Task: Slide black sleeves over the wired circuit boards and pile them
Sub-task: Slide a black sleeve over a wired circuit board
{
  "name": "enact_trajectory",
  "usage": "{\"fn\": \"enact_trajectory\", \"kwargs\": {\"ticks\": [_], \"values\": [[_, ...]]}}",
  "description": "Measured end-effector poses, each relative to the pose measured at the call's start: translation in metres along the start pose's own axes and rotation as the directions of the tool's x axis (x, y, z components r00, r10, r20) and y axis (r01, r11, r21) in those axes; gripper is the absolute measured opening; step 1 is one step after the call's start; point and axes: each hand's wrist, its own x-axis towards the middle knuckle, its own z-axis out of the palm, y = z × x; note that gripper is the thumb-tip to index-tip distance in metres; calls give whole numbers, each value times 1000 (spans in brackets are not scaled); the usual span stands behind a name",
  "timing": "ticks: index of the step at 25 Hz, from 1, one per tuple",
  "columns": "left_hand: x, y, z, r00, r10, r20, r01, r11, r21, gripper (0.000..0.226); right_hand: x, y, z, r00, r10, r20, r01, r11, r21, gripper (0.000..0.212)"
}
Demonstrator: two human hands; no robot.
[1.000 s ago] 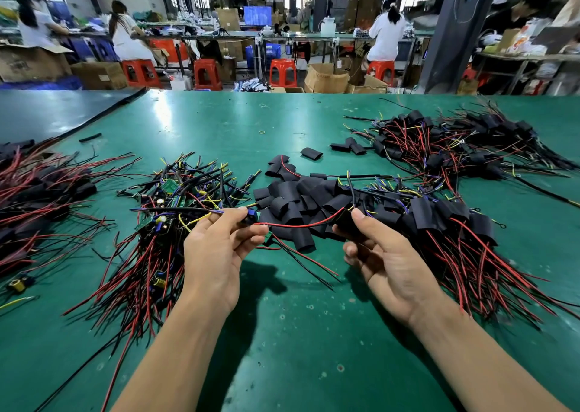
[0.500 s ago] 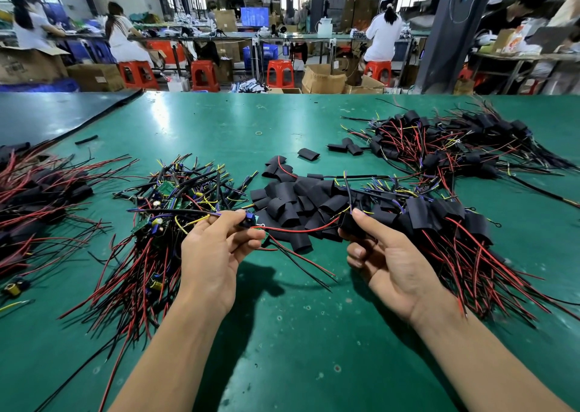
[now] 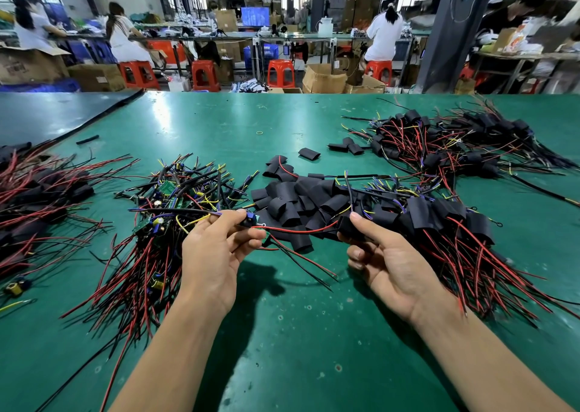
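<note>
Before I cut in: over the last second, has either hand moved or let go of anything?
Nothing has visibly moved. The left hand still pinches the wired board. The right hand still pinches the black sleeve. The red wire runs between them at the same spacing. The heap of loose sleeves on the green table lies as before.
</note>
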Motion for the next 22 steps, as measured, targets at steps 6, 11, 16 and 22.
{"fn": "enact_trajectory", "kwargs": {"ticks": [6,11,16,22], "values": [[0,0,0,1000,-3,-3,3,1000,-9,16,4,2,0,999,1,-43,-1,1000,-8,15],[-1,0,1,1000,-16,-7,16,1000,3,18,2,2,0,1000,8,-3,-8,1000,-20,13],[-2,0,2,998,-62,23,61,998,16,14,1,5,0,998,-3,59,6,999,-49,14],[-21,-18,18,921,-317,228,296,947,122,11,2,4,5,990,-116,84,103,985,139,25]]}}
